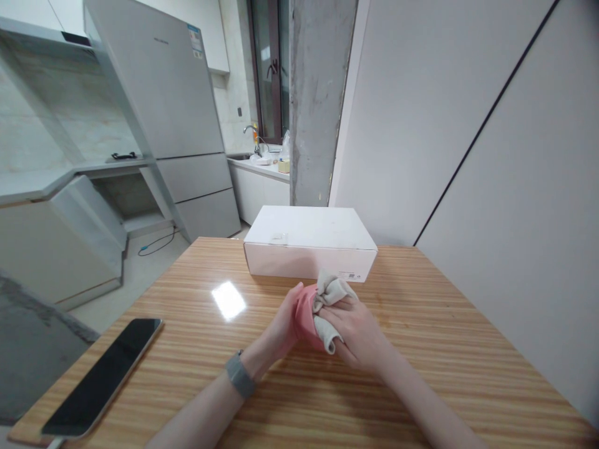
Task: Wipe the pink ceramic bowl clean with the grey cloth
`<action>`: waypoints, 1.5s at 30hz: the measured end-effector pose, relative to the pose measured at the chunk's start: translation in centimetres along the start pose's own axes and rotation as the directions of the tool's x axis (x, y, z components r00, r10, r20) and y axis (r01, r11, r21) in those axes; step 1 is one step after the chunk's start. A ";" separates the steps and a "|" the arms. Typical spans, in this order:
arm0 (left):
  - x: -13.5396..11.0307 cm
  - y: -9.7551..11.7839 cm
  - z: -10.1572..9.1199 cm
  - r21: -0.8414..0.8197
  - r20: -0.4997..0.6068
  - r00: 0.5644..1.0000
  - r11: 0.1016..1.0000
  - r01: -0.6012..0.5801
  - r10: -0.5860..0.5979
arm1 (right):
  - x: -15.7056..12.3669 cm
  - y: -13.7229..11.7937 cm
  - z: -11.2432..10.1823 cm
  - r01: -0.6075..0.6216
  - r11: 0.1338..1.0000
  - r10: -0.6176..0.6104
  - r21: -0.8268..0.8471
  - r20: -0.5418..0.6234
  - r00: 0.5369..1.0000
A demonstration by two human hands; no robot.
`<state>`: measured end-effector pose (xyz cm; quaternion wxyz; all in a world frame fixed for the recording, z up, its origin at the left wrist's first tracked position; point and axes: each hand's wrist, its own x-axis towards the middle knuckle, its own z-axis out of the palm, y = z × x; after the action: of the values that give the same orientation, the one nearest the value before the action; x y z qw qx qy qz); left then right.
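Observation:
Both of my hands meet over the middle of the wooden table (421,349). My left hand (282,327) is wrapped round a pink object (304,312), its fingers hidden behind it. My right hand (355,333) presses a crumpled beige cloth (330,293) against the pink object, fingers closed on the cloth. A grey band sits on my left wrist (239,374). What the pink object is cannot be made out.
A white flat cardboard box (309,240) lies just beyond my hands. A dark phone (105,374) lies screen up at the table's left edge. A white wall runs along the right. Kitchen cabinets, a fridge (173,112) and a sink counter stand further back.

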<state>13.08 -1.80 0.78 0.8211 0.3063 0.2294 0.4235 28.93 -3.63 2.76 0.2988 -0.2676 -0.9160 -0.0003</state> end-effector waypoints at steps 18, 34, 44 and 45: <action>0.4 0.1 -1.2 0.246 -0.118 0.989 0.968 -0.059 0.091 | 0.4 -0.4 0.1 -0.067 0.998 0.066 0.008 0.048 0.997; 0.8 0.4 -2.4 0.130 -0.039 0.992 0.984 0.125 -0.121 | 0.5 -0.6 0.5 -0.054 0.992 0.047 0.114 0.064 0.997; 0.3 -0.2 -0.7 0.075 0.047 0.999 0.997 -0.006 0.002 | 0.3 0.1 -0.5 -0.121 0.992 0.118 0.037 0.073 0.990; 0.2 -0.1 -0.6 0.041 0.102 0.994 0.998 -0.042 0.037 | 0.2 0.3 -0.5 -0.134 0.990 0.131 0.035 0.066 0.989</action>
<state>12.90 -1.54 0.27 0.8163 0.3494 0.1905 0.4186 29.21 -3.37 3.26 0.2742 -0.3218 -0.9050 0.0461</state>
